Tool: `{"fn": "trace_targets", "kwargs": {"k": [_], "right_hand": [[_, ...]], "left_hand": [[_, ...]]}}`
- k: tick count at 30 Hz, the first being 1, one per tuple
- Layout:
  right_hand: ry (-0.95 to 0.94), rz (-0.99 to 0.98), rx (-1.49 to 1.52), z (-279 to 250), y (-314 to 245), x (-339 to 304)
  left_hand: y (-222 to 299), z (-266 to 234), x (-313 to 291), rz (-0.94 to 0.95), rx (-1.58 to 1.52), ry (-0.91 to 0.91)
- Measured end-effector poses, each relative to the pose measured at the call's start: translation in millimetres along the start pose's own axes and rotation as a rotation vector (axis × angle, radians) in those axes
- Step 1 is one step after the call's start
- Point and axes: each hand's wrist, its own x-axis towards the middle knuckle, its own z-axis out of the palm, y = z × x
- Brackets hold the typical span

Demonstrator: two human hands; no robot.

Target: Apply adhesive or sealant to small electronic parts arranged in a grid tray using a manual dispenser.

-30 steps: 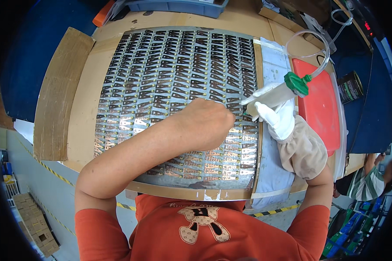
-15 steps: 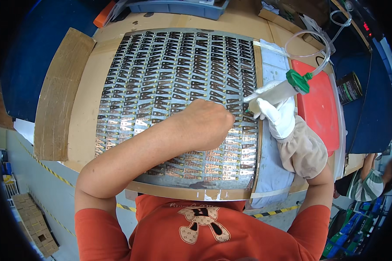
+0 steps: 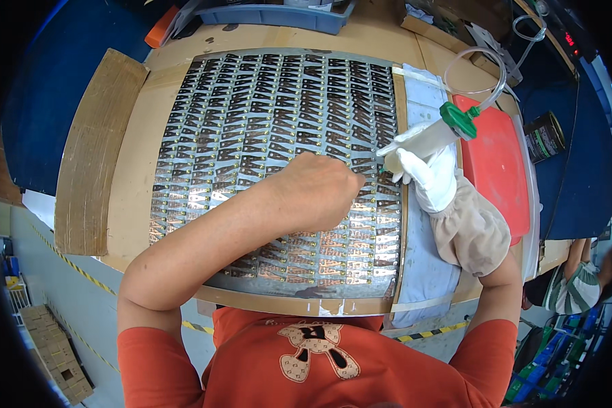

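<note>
Across the tan worktable (image 3: 128, 183), a grey metal sheet (image 3: 306, 291) is laid, crossed at its middle by the left forearm (image 3: 217, 231) and met at its right margin by the gloved right hand (image 3: 432, 180). On the left, a band of tabletop is left between the sheet and a brown panel (image 3: 95, 156); at the far edge, a further band is bounded by a blue bin (image 3: 279, 20). On the right, the sheet is bordered by a narrow tan edging (image 3: 400, 102), then by a blue cloth (image 3: 421, 299) and a red lid (image 3: 500, 170).

The bare left hand (image 3: 326, 190) is curled over the sheet; its fingertips are hidden, and whether anything is pinched cannot be told. By the right hand, a translucent syringe (image 3: 434, 141) is gripped, tilted, its tip directed toward the rightmost columns; contact cannot be made out. The syringe is topped by a green cap (image 3: 459, 120), joined to clear tubing (image 3: 491, 100). Wedge-shaped metal pieces (image 3: 307, 138) are arranged in columns on the sheet.
</note>
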Motion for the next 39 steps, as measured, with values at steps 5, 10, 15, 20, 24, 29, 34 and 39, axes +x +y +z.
{"fn": "trace_targets", "kwargs": {"k": [5,10,15,20,24,29,34,39], "right_hand": [[-0.005,0.008,0.000,3.7,-0.1,1.9],[0.064,-0.097,-0.067,6.0,2.9,1.8],[0.035,-0.056,-0.062,9.5,3.9,5.6],[0.021,-0.058,-0.059,4.1,3.2,1.6],[0.021,-0.051,-0.008,3.4,1.5,0.2],[-0.011,0.029,0.001,4.3,-3.4,1.9],[-0.026,-0.040,-0.039,3.5,0.1,0.1],[0.000,-0.025,0.005,0.6,2.3,0.4]], "left_hand": [[-3.2,2.9,1.4,-0.008,0.034,-0.021],[-2.1,3.8,3.3,0.019,0.047,-0.016],[-4.3,4.0,2.5,-0.009,0.059,-0.043],[-2.8,3.6,4.0,0.000,0.061,-0.040],[-3.1,4.1,4.0,0.004,0.058,-0.032],[-3.0,3.4,2.7,0.001,0.045,-0.028],[-3.0,4.1,2.4,0.004,0.046,-0.032],[-3.0,4.3,2.7,0.005,0.038,-0.031]]}}
